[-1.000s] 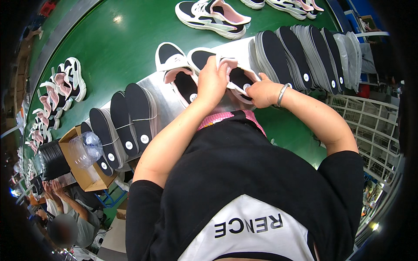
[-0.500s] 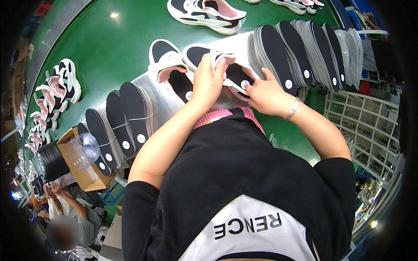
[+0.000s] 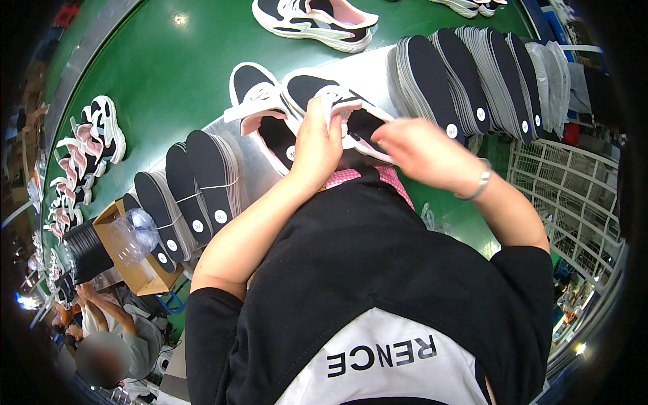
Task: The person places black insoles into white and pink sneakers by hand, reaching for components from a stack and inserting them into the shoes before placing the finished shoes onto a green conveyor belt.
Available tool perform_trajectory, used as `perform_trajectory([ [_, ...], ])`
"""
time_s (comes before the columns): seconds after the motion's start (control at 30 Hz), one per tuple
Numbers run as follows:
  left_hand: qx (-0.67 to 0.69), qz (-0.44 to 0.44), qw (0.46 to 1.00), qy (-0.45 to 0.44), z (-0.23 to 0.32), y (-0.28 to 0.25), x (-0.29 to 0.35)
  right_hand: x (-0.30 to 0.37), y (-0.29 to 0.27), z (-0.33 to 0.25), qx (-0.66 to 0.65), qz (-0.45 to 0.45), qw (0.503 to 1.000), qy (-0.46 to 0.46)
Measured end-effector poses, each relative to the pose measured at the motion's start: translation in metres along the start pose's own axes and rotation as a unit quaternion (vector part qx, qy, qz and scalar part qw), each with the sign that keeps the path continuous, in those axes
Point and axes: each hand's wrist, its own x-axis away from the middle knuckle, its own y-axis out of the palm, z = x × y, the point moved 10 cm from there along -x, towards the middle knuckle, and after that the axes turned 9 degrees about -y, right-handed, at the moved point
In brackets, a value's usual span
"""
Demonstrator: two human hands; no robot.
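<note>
Side by side in front of me lie two black, white and pink sneakers. My left hand (image 3: 316,142) grips the right-hand sneaker (image 3: 307,89) by its tongue, holding the opening apart. A black insole (image 3: 364,124) shows inside it. Over the heel end of that sneaker is my right hand (image 3: 428,154), its fingers smeared by motion, so I cannot tell whether they touch the shoe or hold anything. The left-hand sneaker (image 3: 250,82) rests against its pair; a black insole with a round white sticker lies in it, partly behind my left hand.
Stacks of black insoles (image 3: 425,81) stand to the right, and more tied insole stacks (image 3: 212,172) to the left beside an open cardboard box (image 3: 145,277). Another sneaker (image 3: 317,23) lies farther back on the green table (image 3: 175,74). A row of sneakers (image 3: 101,135) stands far left. A co-worker sits lower left.
My right hand has drawn back to the right from inside the right-hand sneaker, and the insole's sticker there no longer shows. My left hand stays on the tongue.
</note>
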Motion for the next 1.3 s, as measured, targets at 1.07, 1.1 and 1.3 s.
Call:
perform_trajectory([
  [1.07, 0.148, 0.158, 0.96, -0.178, -0.066, -0.125, 0.06, -0.017, 0.086, 0.04, 0.19, -0.173, 0.966, 0.03],
  [1.1, 0.13, 0.144, 0.966, -0.171, -0.063, -0.119, 0.062, -0.023, 0.088, 0.037, 0.187, -0.168, 0.967, 0.029],
  [1.3, -0.282, 0.038, 0.951, -0.12, -0.015, -0.052, 0.02, -0.054, 0.097, 0.026, 0.144, -0.186, 0.971, 0.051],
])
